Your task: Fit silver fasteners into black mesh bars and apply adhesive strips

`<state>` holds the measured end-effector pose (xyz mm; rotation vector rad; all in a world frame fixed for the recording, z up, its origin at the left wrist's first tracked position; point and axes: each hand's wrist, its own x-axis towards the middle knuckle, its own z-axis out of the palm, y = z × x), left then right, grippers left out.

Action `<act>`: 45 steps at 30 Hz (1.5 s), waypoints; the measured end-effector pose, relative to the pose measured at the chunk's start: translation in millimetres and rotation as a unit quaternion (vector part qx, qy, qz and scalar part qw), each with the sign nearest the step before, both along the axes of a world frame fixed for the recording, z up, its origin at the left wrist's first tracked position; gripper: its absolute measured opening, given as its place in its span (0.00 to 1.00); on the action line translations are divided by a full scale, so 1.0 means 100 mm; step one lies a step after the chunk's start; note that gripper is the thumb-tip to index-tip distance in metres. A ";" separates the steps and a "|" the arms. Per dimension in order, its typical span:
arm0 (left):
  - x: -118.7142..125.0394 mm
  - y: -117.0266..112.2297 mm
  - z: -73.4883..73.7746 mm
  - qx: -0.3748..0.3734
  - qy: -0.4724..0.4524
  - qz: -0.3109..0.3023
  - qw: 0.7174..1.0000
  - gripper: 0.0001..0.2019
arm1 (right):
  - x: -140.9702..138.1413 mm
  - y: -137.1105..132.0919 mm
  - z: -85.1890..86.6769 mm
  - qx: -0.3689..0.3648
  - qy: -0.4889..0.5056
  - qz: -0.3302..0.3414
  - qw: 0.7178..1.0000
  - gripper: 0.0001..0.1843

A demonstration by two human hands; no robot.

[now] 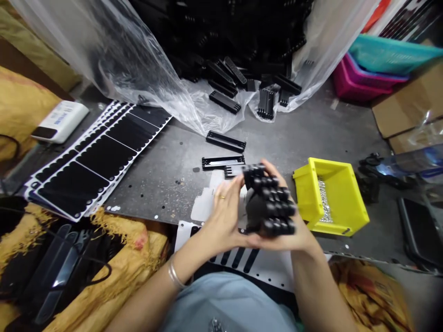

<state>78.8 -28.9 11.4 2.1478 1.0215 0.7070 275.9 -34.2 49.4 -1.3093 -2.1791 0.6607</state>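
Note:
My left hand (221, 214), with a ring and a bangle on the wrist, grips one side of a black plastic part with rows of round knobs (268, 200). My right hand (277, 237) cups the same part from below and its far side. Just beyond my hands, two long black slotted plastic pieces (224, 141) lie on the grey perforated metal table (166, 180). A white backing sheet with black strips (251, 263) lies under my forearms, and a further white sheet (207, 198) lies partly hidden beneath my hands.
A yellow plastic bin (341, 196) of small silver pieces stands right of my hands. Sheets of black pads (100, 159) lie at left, near a white power bank (60, 121). Black parts spill from clear plastic bags (221, 99) at the back. Pink and teal baskets (367, 74) and cardboard (408, 99) stand at back right.

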 end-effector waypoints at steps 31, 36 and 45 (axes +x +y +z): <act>-0.41 -0.22 0.00 0.073 0.093 0.136 0.984 0.60 | 0.46 -0.53 -0.17 -0.001 -0.043 -0.139 0.989 0.13; -0.16 -0.56 0.17 0.017 0.022 -0.056 0.998 0.30 | 0.53 -0.93 -0.14 -0.038 -0.100 -0.038 0.994 0.05; 0.01 -0.68 -0.09 0.066 0.111 -0.066 0.989 0.18 | 0.65 -1.01 -0.32 0.018 -0.109 -0.129 0.985 0.14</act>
